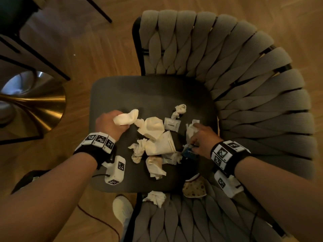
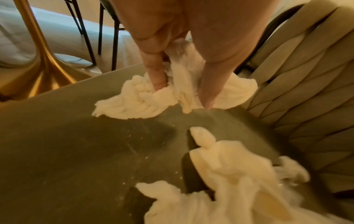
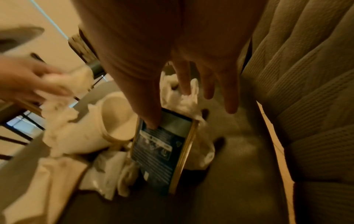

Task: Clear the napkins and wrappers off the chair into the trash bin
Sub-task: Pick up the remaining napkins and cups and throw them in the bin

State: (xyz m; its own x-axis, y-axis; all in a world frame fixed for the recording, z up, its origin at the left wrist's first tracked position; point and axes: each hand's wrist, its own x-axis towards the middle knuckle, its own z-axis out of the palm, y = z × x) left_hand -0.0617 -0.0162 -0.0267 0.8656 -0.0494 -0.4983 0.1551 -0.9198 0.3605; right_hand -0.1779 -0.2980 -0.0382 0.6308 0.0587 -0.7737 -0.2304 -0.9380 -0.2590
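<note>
On the dark grey chair seat lie several crumpled white napkins, a tipped paper cup, a white creamer packet and a blue wrapper. My left hand grips one white napkin at the seat's left; in the left wrist view thumb and fingers curl into that napkin. My right hand is at the right of the pile. Its thumb rests on the blue wrapper, and straight fingers touch a napkin.
The woven grey backrest wraps the seat's far and right sides. A second woven chair below carries a napkin and a dotted paper cup. A gold table base stands left, on wooden floor. No bin is clearly visible.
</note>
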